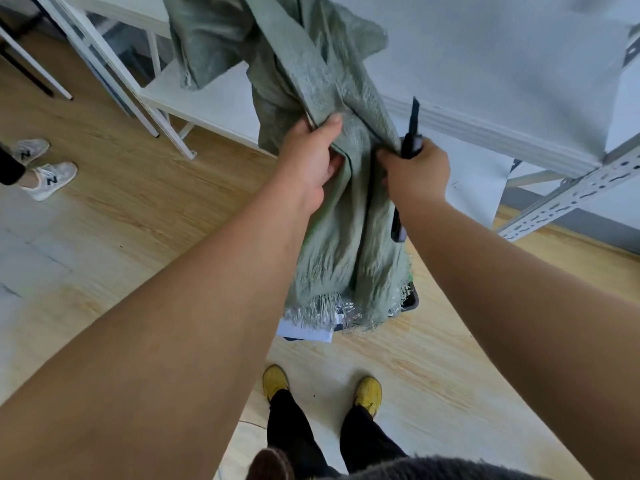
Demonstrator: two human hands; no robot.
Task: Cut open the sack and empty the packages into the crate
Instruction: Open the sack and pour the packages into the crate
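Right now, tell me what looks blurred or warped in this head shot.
Head view: the grey-green woven sack smears with motion blur, worst at its frayed bottom; both hands, left and right, stay fairly sharp; wide-angle distortion bends the white metal shelf frame and stretches the forearms; no harsh glare.

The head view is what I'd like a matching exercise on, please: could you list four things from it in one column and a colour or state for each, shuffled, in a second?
Things:
1. sack
2. utility knife
3. crate
4. wearer's shoes

Descriptions:
A. yellow, planted on the wooden floor
B. dark, mostly hidden under the frayed end of the fabric
C. pale green woven fabric, held up, gripped by the left hand
D. black, pointing upward, gripped in the right hand

Pairs: 1-C, 2-D, 3-B, 4-A
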